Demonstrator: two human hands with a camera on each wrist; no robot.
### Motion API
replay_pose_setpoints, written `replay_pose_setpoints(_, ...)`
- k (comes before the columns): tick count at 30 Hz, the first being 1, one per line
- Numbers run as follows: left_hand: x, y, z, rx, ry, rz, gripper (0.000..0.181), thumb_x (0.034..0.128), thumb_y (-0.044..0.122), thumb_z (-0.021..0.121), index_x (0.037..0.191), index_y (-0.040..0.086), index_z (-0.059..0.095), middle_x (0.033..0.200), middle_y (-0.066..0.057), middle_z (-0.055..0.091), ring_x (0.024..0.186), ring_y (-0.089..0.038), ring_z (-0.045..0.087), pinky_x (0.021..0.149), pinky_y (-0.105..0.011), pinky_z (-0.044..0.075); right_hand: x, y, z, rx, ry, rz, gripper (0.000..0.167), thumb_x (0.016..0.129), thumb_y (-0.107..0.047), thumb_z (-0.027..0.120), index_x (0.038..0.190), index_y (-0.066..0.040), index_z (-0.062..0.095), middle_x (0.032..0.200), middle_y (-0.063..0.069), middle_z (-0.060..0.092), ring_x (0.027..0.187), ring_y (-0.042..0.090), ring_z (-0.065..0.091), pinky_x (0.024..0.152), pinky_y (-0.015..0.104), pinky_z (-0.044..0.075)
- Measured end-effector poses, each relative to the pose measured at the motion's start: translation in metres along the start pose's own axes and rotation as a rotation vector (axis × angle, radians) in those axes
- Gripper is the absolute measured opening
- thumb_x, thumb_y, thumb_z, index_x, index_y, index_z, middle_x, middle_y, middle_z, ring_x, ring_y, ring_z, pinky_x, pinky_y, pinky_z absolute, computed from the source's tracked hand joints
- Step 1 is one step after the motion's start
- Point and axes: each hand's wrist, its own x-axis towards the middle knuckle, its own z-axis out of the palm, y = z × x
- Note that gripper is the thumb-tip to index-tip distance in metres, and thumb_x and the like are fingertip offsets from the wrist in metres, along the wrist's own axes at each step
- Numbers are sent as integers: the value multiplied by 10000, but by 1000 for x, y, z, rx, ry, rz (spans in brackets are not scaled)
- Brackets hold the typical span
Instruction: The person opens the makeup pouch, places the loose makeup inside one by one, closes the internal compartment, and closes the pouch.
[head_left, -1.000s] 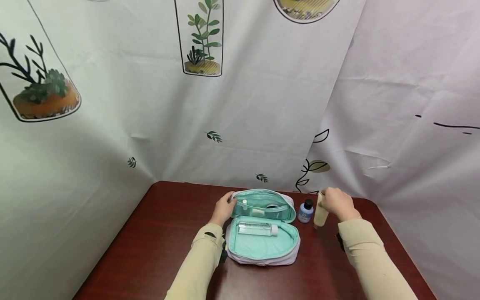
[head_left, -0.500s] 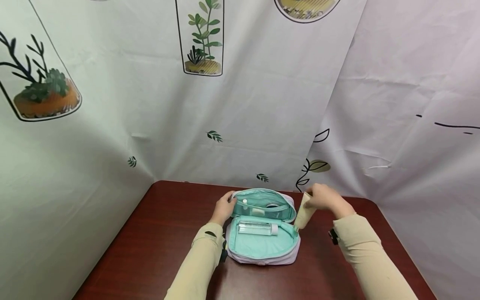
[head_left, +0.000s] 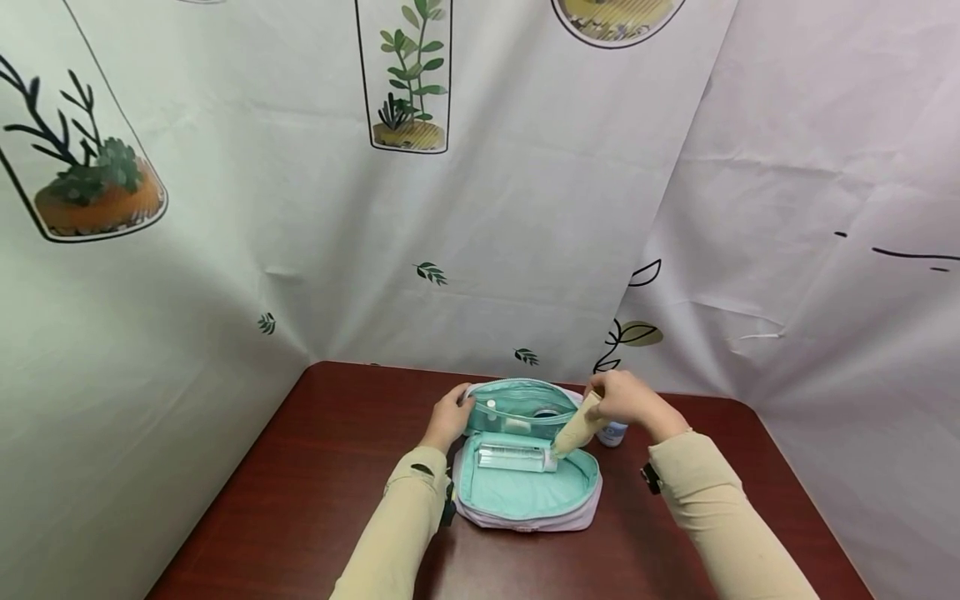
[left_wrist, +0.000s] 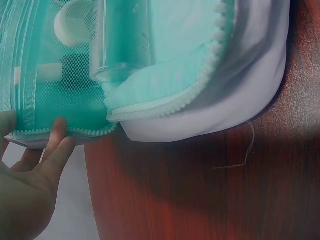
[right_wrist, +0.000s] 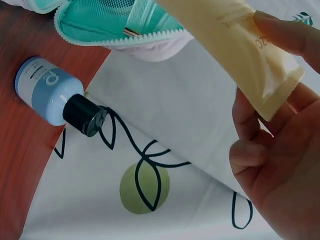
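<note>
As my left hand pinches the flap near the desk's far edge, my right hand holds the tube over the pouch; I'm probably packing, so it needs lowering.

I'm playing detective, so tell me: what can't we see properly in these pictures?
Head view: the blue bottle has its top hidden behind the right grip.
Head view: the clear bottle has writing too small to read.
Right wrist view: the tube has its far end cut off by the top edge.
Left wrist view: the round white thing is blurred behind mesh.
</note>
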Motion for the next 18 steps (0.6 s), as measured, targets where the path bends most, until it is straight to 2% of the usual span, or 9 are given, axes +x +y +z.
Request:
replay_pose_setpoints(9,0,0,1,-13,-3,-2,396,968,199,503,1353,108,477,1299,-156,508,1159,-313,495,914,-487,410,5,-7,17,50,-15,-52,136,677,-35,736,733,-111,638,705,-22,580,626,137,500,563,297,445)
replay_pose_setpoints(18,-1,-2,0,10,-2,19,384,968,189,502,1342,102,486,1296,-163,511,1151,-327,501,899,-489,418,9,-17,39,57,-32,-67,163,698,-81,788,722,-153,644,716,-62,604,643,104,513,584,301,446)
